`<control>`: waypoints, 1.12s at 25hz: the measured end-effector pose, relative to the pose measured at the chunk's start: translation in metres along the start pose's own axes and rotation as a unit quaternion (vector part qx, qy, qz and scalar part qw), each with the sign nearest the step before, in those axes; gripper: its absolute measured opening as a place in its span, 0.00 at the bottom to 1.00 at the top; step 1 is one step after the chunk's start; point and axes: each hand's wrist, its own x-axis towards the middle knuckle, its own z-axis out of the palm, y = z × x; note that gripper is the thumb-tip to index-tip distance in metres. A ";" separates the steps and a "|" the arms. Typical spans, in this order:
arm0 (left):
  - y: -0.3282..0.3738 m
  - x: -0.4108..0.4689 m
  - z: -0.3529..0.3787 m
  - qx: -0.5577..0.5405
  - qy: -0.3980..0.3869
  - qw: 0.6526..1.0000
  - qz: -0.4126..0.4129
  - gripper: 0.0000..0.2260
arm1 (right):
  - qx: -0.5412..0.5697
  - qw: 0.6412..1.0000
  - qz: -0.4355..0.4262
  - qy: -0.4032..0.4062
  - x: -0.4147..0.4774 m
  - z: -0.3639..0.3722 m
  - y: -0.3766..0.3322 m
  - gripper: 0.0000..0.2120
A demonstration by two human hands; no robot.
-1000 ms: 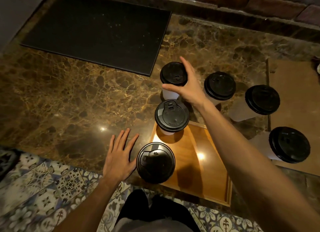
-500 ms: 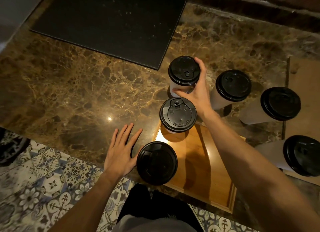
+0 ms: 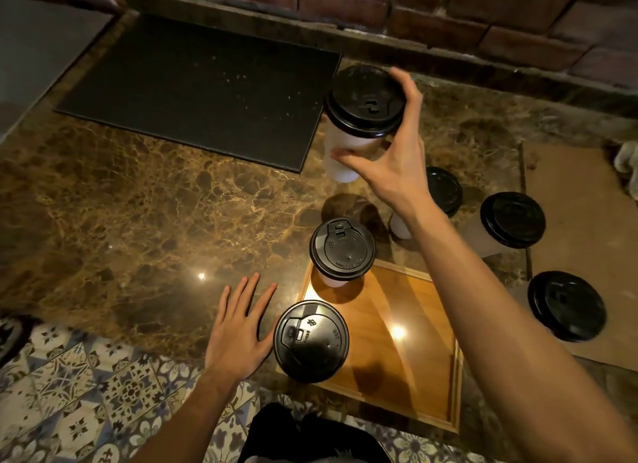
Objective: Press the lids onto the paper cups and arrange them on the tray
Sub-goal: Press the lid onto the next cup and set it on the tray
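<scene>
Left hand (image 3: 238, 335) lies flat with straight fingers on the brown marble bench (image 3: 138, 221) at its near edge. Beside it, the square wooden tray (image 3: 414, 307) carries two lidded cups (image 3: 310, 340) along its left side. Beyond the tray's far edge, right hand (image 3: 390, 162) grips a white paper cup with black plastic lid (image 3: 366, 103), roughly upright and clear of the bench. The tray's free right half lies nearward of it.

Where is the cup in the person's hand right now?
In the head view, the right hand holds the lidded cup up over the marble counter, just right of the black mat and beyond the wooden tray.
</scene>
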 end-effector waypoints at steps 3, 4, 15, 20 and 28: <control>-0.001 -0.001 0.000 -0.016 0.008 1.000 0.006 0.35 | -0.019 0.998 -0.037 0.037 0.004 -0.029 -0.050 0.49; -0.001 -0.002 -0.001 -0.018 0.010 1.000 0.008 0.35 | -0.032 0.997 -0.053 0.047 0.001 -0.039 -0.068 0.49; 0.003 -0.011 -0.003 -0.032 0.016 0.999 0.016 0.47 | -0.101 0.992 -0.029 0.074 -0.131 -0.094 -0.208 0.51; -0.002 -0.005 -0.013 -0.177 -0.034 0.983 -0.014 0.24 | -0.094 0.992 0.030 0.077 -0.199 -0.082 -0.226 0.49; 0.038 -0.067 -0.140 -0.616 0.027 0.773 0.147 0.20 | -0.090 0.986 0.100 0.095 -0.236 -0.067 -0.237 0.46</control>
